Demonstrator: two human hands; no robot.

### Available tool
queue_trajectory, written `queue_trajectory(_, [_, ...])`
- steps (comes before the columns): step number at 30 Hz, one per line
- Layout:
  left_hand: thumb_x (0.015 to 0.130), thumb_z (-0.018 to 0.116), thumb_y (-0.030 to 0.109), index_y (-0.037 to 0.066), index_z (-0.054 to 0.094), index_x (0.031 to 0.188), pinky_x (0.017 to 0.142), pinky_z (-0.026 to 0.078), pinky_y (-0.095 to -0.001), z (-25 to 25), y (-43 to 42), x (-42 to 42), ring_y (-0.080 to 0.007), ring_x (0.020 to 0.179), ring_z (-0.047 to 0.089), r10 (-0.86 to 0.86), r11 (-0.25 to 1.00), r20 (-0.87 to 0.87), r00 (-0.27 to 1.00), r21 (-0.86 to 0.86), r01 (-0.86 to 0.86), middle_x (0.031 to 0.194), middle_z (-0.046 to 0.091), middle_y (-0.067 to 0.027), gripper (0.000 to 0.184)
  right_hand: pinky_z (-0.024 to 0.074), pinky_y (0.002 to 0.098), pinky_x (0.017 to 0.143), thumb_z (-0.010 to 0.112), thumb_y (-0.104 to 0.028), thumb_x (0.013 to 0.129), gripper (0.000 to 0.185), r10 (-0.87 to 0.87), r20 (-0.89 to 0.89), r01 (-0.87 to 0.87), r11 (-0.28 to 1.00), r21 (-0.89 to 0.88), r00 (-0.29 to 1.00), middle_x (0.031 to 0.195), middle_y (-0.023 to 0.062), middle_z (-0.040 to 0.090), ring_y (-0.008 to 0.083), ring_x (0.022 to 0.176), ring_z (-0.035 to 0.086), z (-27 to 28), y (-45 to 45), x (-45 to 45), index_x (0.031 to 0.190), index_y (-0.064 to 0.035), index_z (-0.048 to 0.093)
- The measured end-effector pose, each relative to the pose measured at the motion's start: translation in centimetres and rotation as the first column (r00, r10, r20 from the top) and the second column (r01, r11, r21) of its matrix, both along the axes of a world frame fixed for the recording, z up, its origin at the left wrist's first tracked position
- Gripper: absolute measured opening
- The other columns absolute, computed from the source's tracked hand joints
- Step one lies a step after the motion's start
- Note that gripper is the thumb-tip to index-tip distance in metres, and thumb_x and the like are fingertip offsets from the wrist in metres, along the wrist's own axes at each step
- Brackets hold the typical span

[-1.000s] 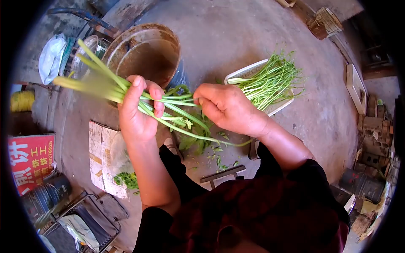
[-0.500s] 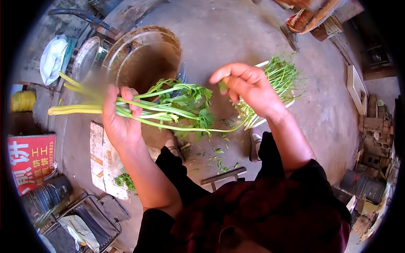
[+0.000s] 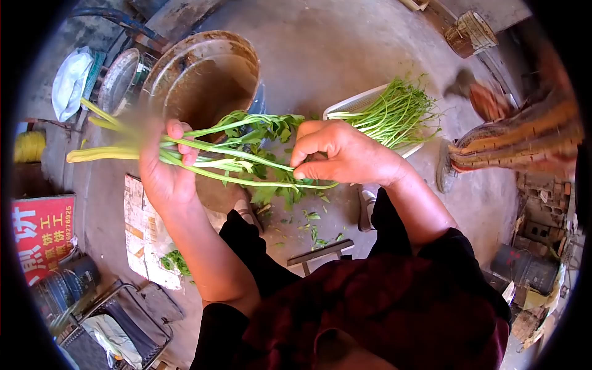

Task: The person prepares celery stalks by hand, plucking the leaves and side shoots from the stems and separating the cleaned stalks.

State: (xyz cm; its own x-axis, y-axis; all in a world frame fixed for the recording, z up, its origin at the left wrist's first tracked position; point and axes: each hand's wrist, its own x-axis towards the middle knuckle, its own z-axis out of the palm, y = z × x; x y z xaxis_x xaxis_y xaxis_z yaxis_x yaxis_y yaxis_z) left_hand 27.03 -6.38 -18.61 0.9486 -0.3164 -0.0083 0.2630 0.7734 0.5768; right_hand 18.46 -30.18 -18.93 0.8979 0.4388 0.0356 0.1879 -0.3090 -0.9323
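My left hand (image 3: 168, 169) is wrapped round a bunch of celery (image 3: 259, 134), held level above the floor. Its pale yellow stalk ends stick out to the left and its leaves spread to the right. With thumb and forefinger my right hand (image 3: 345, 153) pinches a celery stalk at the leafy end; the fingers hide the exact spot. Behind that hand a white basket (image 3: 354, 102) stands on the floor, filled with thin green stems (image 3: 398, 117).
A large rusty-rimmed bucket (image 3: 203, 80) stands beyond the celery. Loose leaves (image 3: 317, 237) lie by my feet, near a small stool (image 3: 320, 251). Greens (image 3: 176, 263) rest beside a flattened carton (image 3: 148, 237). Another person in patterned clothing (image 3: 518, 145) is at the right.
My right hand has moved left and down from above the basket to the celery and now pinches a stalk. The other person has moved further into view on the right.
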Motion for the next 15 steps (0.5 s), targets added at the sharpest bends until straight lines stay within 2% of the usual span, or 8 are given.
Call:
queue_trajectory(3, [0.083, 0.051, 0.013, 0.005, 0.050, 0.084, 0.041, 0.038, -0.0208, 0.0, 0.3, 0.1, -0.0159, 0.056, 0.046, -0.007, 1.000, 0.014, 1.000, 0.004, 0.007, 0.069, 0.050, -0.0108, 0.008, 0.0394, 0.0246, 0.057, 0.063, -0.005, 0.072, 0.010, -0.009, 0.062, 0.009, 1.000, -0.003, 0.998, 0.072, 0.0052, 0.052, 0.0129, 0.063, 0.050, -0.2, 0.2, 0.0, 0.079, -0.0013, 0.058])
queue_trajectory(6, [0.084, 0.052, 0.013, 0.005, 0.050, 0.084, 0.041, 0.038, -0.0203, 0.4, 0.4, 0.1, -0.0153, 0.056, 0.046, 0.089, 0.994, 0.048, 0.995, 0.062, -0.092, 0.069, 0.051, -0.0109, 0.009, 0.0399, 0.0255, 0.056, 0.061, -0.004, 0.072, 0.007, -0.107, -0.015, 0.108, 0.993, 0.058, 0.994, 0.069, 0.0063, 0.054, 0.0142, 0.062, 0.051, 0.0, 0.5, -0.2, 0.078, -0.0002, 0.058])
queue_trajectory(9, [0.083, 0.053, 0.014, 0.005, 0.050, 0.084, 0.040, 0.037, -0.0199, 0.7, 0.2, -0.1, -0.0146, 0.056, 0.047, 0.097, 0.987, 0.098, 0.990, 0.122, -0.109, 0.069, 0.052, -0.0108, 0.009, 0.0401, 0.0265, 0.054, 0.060, -0.003, 0.072, 0.006, -0.138, 0.084, 0.143, 0.988, -0.055, 0.987, 0.066, 0.0077, 0.055, 0.0159, 0.060, 0.052, 0.1, 0.8, -0.4, 0.077, 0.0005, 0.057])
queue_trajectory(10, [0.082, 0.055, 0.014, 0.005, 0.050, 0.083, 0.039, 0.037, -0.0197, 1.0, 0.0, -0.3, -0.0144, 0.053, 0.047, 0.115, 0.980, 0.096, 0.989, 0.153, -0.129, 0.068, 0.053, -0.0106, 0.010, 0.0414, 0.0296, 0.053, 0.059, -0.004, 0.072, 0.007, -0.102, 0.129, 0.115, 0.989, -0.094, 0.986, 0.067, 0.0105, 0.055, 0.0216, 0.059, 0.054, 0.0, 0.8, -0.3, 0.078, 0.0003, 0.057])
queue_trajectory(13, [0.084, 0.052, 0.015, 0.005, 0.048, 0.086, 0.040, 0.035, -0.0207, 1.1, -0.3, -0.6, -0.0144, 0.056, 0.044, 0.117, 0.952, 0.159, 0.980, 0.265, -0.156, 0.069, 0.050, -0.0087, 0.011, 0.0430, 0.0390, 0.054, 0.054, -0.010, 0.072, 0.010, -0.111, 0.330, 0.193, 0.954, -0.228, 0.938, 0.067, 0.0144, 0.054, 0.0328, 0.061, 0.054, -0.9, 0.9, -0.1, 0.069, -0.0010, 0.054])
queue_trajectory(14, [0.083, 0.053, 0.017, 0.006, 0.049, 0.084, 0.040, 0.035, -0.0202, 1.2, -0.6, -0.7, -0.0138, 0.055, 0.044, 0.098, 0.945, 0.201, 0.975, 0.290, -0.154, 0.068, 0.050, -0.0083, 0.011, 0.0422, 0.0428, 0.055, 0.053, -0.010, 0.071, 0.011, -0.097, 0.339, 0.193, 0.946, -0.261, 0.936, 0.066, 0.0150, 0.051, 0.0357, 0.062, 0.052, -0.9, 0.9, -0.2, 0.066, -0.0009, 0.049])
queue_trajectory(15, [0.083, 0.053, 0.016, 0.006, 0.049, 0.084, 0.040, 0.035, -0.0201, 1.3, -0.7, -0.8, -0.0139, 0.055, 0.045, 0.096, 0.942, 0.210, 0.973, 0.296, -0.157, 0.068, 0.050, -0.0085, 0.011, 0.0420, 0.0406, 0.054, 0.053, -0.007, 0.071, 0.007, -0.103, 0.341, 0.213, 0.929, -0.303, 0.934, 0.066, 0.0143, 0.051, 0.0342, 0.063, 0.052, -0.9, 0.9, -0.2, 0.069, -0.0009, 0.051])
